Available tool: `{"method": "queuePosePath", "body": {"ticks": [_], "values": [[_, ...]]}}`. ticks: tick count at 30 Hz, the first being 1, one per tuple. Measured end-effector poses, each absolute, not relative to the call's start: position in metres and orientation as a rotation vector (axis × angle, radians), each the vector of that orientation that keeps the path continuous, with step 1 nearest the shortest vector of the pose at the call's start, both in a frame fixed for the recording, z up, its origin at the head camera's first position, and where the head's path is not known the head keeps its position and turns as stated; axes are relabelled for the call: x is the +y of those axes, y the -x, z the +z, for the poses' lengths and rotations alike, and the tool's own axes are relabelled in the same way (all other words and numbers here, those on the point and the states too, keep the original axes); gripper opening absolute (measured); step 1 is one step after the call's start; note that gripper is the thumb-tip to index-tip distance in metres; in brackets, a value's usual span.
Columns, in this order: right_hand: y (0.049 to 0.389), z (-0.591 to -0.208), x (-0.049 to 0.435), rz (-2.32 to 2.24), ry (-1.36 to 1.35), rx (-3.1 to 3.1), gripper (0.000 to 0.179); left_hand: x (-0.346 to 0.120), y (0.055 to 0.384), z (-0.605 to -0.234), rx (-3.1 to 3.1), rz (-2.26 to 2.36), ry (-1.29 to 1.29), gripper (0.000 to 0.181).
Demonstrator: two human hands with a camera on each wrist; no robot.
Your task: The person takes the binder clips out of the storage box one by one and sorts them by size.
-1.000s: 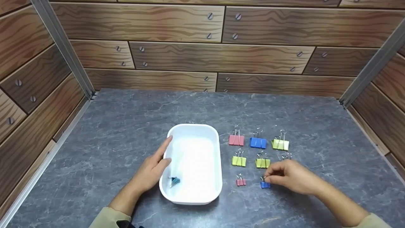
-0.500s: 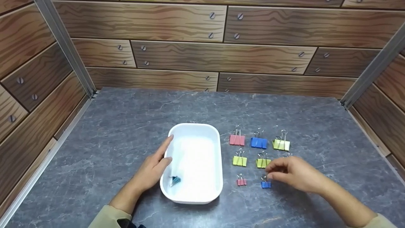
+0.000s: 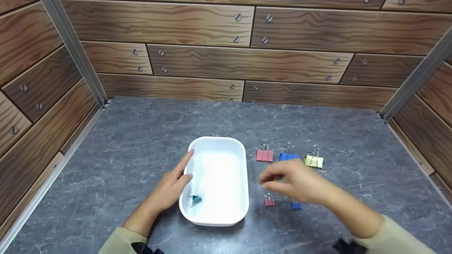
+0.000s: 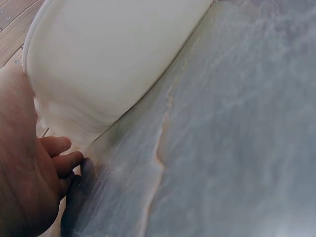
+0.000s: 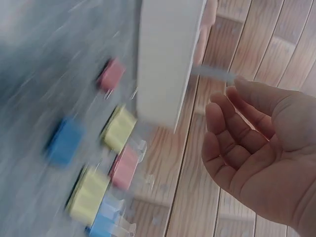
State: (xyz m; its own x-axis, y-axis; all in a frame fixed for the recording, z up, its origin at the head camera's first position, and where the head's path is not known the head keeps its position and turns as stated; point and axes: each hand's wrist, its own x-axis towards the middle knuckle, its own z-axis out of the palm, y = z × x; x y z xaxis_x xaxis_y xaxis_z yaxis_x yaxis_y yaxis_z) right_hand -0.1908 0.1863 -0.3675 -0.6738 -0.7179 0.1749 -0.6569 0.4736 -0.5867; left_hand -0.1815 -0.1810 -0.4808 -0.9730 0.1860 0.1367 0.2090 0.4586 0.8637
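My left hand point(image 3: 169, 188) rests on the near-left rim of a white tray point(image 3: 246, 176), index finger straight and thumb tip over the edge. Inside the tray lies one teal binder clip point(image 3: 195, 200). My right hand point(image 3: 296, 180) hovers over the binder clips on the table, fingers loosely curled; the right wrist view shows nothing held in it. A small pink clip point(image 3: 269, 202) and a small blue clip point(image 3: 296, 205) lie below it. The hand covers the middle row in the head view, but two yellow clips point(image 5: 119, 127) show in the right wrist view.
Along the far row stand a large pink clip point(image 3: 264, 155), a large blue clip point(image 3: 289, 156) and a large yellow clip point(image 3: 314, 161). The grey marbled table point(image 3: 152, 123) is enclosed by wood-patterned walls point(image 3: 197, 63) with metal corner posts.
My right hand has left the small blue clip, which stays on the table, and moved leftward toward the tray. The left hand and the teal clip keep their places.
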Motion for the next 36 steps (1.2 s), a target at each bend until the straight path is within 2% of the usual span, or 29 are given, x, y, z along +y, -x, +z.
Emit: {"method": "queuePosePath", "body": {"ticks": [8, 13, 23, 36], "values": [[0.197, -0.385, 0.107, -0.926, 1.328, 2.451, 0.011, -0.181, 0.182, -0.482, -2.684, -1.571, 0.336, 0.067], [0.203, -0.404, 0.075, -0.942, 1.361, 2.379, 0.011, -0.178, 0.183, -0.483, -2.681, -1.558, 0.345, 0.068], [0.210, -0.427, 0.046, -0.935, 1.366, 2.354, 0.016, -0.179, 0.183, -0.483, -2.666, -1.530, 0.370, 0.069], [0.212, -0.437, 0.029, -0.944, 1.331, 2.268, 0.018, -0.183, 0.181, -0.483, -2.658, -1.519, 0.371, 0.069]]}}
